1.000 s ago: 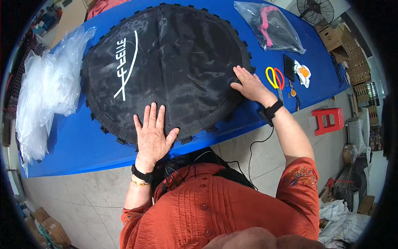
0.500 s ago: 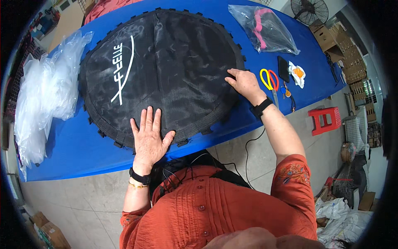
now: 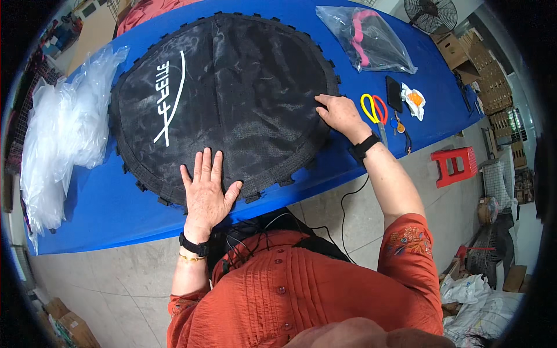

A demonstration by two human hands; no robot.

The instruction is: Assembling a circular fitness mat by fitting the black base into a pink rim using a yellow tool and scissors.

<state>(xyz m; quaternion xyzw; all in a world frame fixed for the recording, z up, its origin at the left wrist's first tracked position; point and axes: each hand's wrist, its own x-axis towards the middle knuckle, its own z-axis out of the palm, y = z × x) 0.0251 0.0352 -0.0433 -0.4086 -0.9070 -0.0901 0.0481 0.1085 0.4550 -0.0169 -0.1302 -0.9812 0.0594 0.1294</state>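
We saw the left hand spread flat on the black mat lying on the blue table, the right hand bent-fingered at the mat's right rim — pinching or not, we couldn't tell. Uneven pressure, we judged, could ruck it or shove it into the scissors

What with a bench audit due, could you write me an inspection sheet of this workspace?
Surface: blue-covered table, much of it under the work item.
Work item: round black fabric, tabbed rim, white marking, spread out, slightly creased.
Clutter: clear plastic bags at left; bagged pink strip, scissors, dark phone-like object, small fobs, white wrapper at right.
Grips: left hand spread palm-down on the fabric's near rim; right hand on its right edge.
Cables: black cable hanging beside the right forearm; others at the waist.
Surroundings: red stool, black fan, cardboard boxes.
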